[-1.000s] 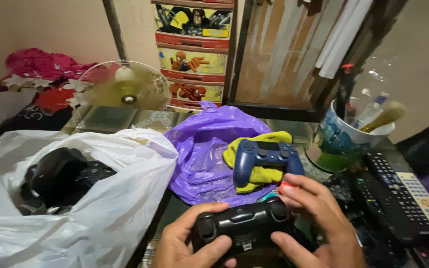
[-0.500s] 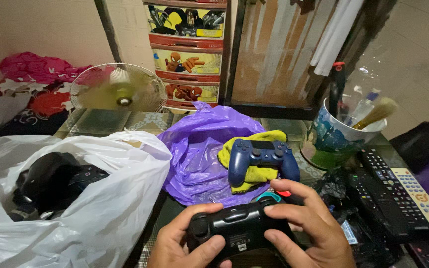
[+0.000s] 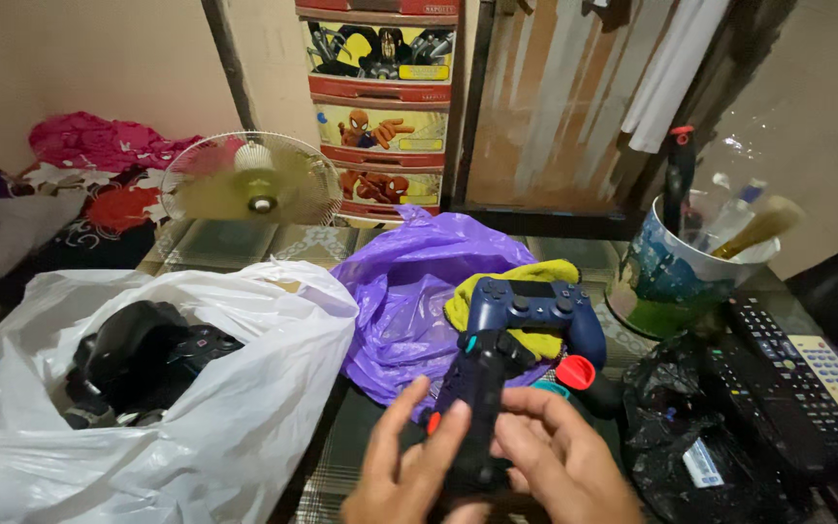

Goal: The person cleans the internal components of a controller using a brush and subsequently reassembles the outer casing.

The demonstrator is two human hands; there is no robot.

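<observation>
Both my hands hold a black game controller [image 3: 475, 403] at the bottom centre, turned on end so one grip points away from me. My left hand [image 3: 402, 466] wraps its lower left side. My right hand [image 3: 560, 464] grips its right side. Just beyond it a dark blue game controller [image 3: 531, 306] rests on a yellow cloth [image 3: 514, 291], which lies on a purple plastic bag [image 3: 409, 291]. A small red and black part [image 3: 576, 373] lies right of the black controller.
A white plastic bag [image 3: 225, 388] holding dark controllers sits at left. A cup [image 3: 666, 277] of brushes, two remote controls [image 3: 788, 378] and a black bag [image 3: 691, 427] stand at right. A fan [image 3: 249, 184] and a drawer tower [image 3: 380, 97] are behind.
The black controller was held flat and level in both hands; now it is turned upright, end on. The view has shifted slightly.
</observation>
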